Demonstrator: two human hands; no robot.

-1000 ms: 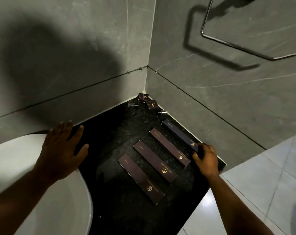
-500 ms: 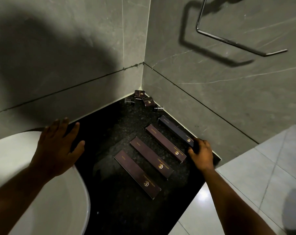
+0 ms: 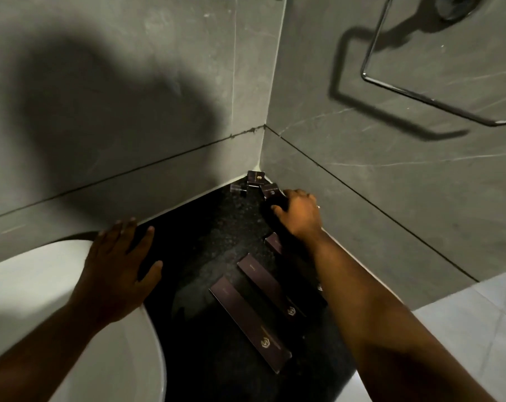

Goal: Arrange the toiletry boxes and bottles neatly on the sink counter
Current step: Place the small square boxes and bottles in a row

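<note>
On the black stone counter (image 3: pixel 211 245) lie long dark purple toiletry boxes side by side: the nearest box (image 3: pixel 250 323), a second box (image 3: pixel 270 288), and a third box (image 3: pixel 274 242) mostly hidden under my right forearm. Two small dark bottles sit in the wall corner. One small bottle (image 3: pixel 254 178) lies with its clear cap pointing left. My right hand (image 3: pixel 299 216) has its fingers and thumb curled around the other small bottle (image 3: pixel 270 191), whose gold-logo end shows above my fingers. My left hand (image 3: pixel 121 262) lies flat, fingers spread, on the basin's rim.
A white basin (image 3: pixel 43 300) fills the lower left. Grey tiled walls meet at the corner behind the bottles. A chrome towel ring (image 3: pixel 405 91) hangs on the right wall. Pale floor tiles (image 3: pixel 472 329) lie beyond the counter's right edge.
My right hand has left the near end of the box by the wall and reached forward to the corner bottles. The view has shifted closer. The left hand has stayed on the basin rim.
</note>
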